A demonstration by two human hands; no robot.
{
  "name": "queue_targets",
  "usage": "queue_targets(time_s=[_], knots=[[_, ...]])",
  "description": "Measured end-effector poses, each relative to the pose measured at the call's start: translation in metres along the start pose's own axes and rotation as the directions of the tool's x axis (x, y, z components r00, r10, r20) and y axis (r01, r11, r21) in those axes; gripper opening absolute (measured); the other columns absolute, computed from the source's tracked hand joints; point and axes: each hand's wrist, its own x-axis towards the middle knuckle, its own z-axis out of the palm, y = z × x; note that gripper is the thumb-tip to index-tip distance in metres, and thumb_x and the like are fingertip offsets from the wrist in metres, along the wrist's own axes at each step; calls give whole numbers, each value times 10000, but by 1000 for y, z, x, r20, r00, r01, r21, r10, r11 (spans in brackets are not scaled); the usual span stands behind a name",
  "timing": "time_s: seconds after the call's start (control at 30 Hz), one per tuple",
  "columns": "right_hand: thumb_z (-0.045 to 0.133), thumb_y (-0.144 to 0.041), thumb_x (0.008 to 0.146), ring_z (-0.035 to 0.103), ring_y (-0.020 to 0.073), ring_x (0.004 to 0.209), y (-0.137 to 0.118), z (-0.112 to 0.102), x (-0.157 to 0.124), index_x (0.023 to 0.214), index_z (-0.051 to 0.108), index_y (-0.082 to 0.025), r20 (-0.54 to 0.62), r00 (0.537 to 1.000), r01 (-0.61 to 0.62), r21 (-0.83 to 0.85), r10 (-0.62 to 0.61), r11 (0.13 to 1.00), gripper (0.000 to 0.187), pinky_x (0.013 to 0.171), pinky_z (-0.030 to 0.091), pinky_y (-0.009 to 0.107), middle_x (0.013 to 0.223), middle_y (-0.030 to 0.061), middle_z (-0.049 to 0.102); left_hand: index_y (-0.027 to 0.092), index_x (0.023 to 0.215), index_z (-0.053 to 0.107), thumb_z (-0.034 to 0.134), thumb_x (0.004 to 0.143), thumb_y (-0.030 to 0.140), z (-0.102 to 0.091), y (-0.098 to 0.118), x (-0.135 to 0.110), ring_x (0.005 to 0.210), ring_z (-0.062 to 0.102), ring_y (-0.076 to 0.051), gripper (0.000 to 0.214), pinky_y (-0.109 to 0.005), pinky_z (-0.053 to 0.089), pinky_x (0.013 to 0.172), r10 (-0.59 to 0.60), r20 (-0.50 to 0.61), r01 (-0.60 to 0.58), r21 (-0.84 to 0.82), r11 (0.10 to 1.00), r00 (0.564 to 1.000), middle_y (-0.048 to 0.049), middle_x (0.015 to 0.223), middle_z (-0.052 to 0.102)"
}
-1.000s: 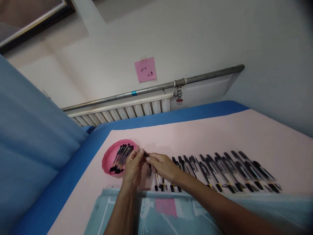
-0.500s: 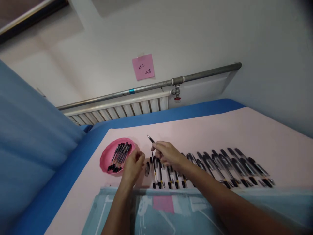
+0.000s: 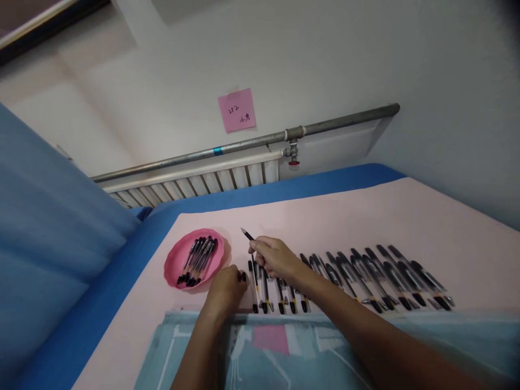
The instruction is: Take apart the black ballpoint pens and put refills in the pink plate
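Note:
In the head view my right hand point(image 3: 274, 257) pinches a capless pen point(image 3: 246, 234), its metal tip slanting up to the left. My left hand point(image 3: 226, 288) is down at the table, fingers closed round a black pen cap point(image 3: 243, 277) that is mostly hidden. Just right of that hand lie clear pen barrels point(image 3: 254, 292) with black ends, and small metal tips point(image 3: 272, 306) among them. My right hand and forearm cover part of this row. To the left, a pink bowl point(image 3: 170, 271) holds several assembled pens point(image 3: 199, 260) with black caps.
More pen parts point(image 3: 390, 276), with dark caps and barrels, stretch along the right of the pink tabletop point(image 3: 325, 216). A light blue cloth point(image 3: 195, 346) lies along the near edge. Behind are a radiator point(image 3: 203, 181) and a pipe; a blue curtain point(image 3: 49, 227) hangs at left.
My left hand has moved down and right from beside the bowl and closed on the loose pen cap. The pen in my right hand has shifted slightly left and down.

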Motion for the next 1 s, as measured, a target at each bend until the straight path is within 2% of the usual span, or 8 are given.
queue_targets(time_s=[0.07, 0.13, 0.27, 0.37, 0.43, 0.73, 0.87, 1.0], knots=[[415, -348, 811, 284, 37, 317, 1, 0, 0, 743, 513, -177, -15, 999, 28, -59, -28, 998, 209, 301, 205, 162, 483, -71, 416, 188, 484, 556, 650, 515, 143, -4, 4, 2, 460, 392, -114, 109, -233, 231, 500, 4, 34, 0, -106, 994, 999, 28, 446, 483], [411, -334, 817, 318, 42, 336, 2, 1, 0, 740, 527, -170, -25, 997, 71, -130, -75, 989, 216, 333, 236, 165, 478, -67, 427, 175, 577, 578, 650, 541, 156, -11, 8, 4, 521, 458, -108, 82, -213, 302, 522, 6, 46, 10, -349, 937, 999, 29, 531, 542], [411, -305, 820, 393, 60, 411, 2, 6, -3, 709, 542, -164, -17, 987, 152, -235, -161, 960, 222, 418, 297, 172, 477, -56, 452, 159, 648, 556, 697, 563, 196, -27, 11, 12, 577, 530, -87, 169, -218, 421, 610, -103, 20, 78, -804, 589, 994, 29, 612, 590], [421, -271, 805, 416, 74, 458, 4, 11, -5, 652, 518, -169, 9, 985, 167, -270, -171, 948, 208, 444, 304, 179, 484, -51, 455, 150, 684, 570, 714, 563, 160, -36, 10, 16, 613, 586, -99, 189, -249, 479, 649, -212, 62, 134, -929, 345, 975, 9, 654, 629], [427, -265, 798, 413, 77, 470, 6, 14, -6, 603, 476, -173, 48, 983, 182, -285, -175, 941, 221, 446, 299, 182, 485, -50, 443, 147, 717, 588, 709, 571, 111, -38, 10, 17, 642, 611, -106, 193, -248, 499, 663, -240, 91, 157, -949, 272, 967, -3, 688, 654], [410, -265, 798, 432, 83, 502, 16, 17, -3, 599, 438, -179, 110, 972, 234, -359, -208, 904, 218, 469, 295, 191, 521, -46, 449, 137, 717, 608, 646, 661, 82, -36, 12, 15, 660, 642, -119, 88, -252, 530, 682, -249, 135, 183, -966, 182, 959, -21, 691, 680], [416, -269, 801, 423, 81, 504, 17, 17, -2, 600, 439, -178, 103, 972, 236, -396, -212, 887, 222, 463, 277, 189, 522, -46, 446, 145, 714, 591, 691, 622, 107, -33, 13, 13, 680, 642, -133, 141, -251, 521, 649, -183, 132, 173, -958, 229, 974, -21, 704, 676], [419, -262, 798, 420, 84, 527, 20, 17, 0, 616, 456, -174, 79, 966, 254, -448, -245, 857, 206, 471, 268, 187, 539, -45, 440, 144, 704, 565, 734, 581, 157, -25, 14, 10, 637, 611, -109, 210, -245, 502, 623, -125, 115, 152, -925, 347, 986, 1, 682, 644]])
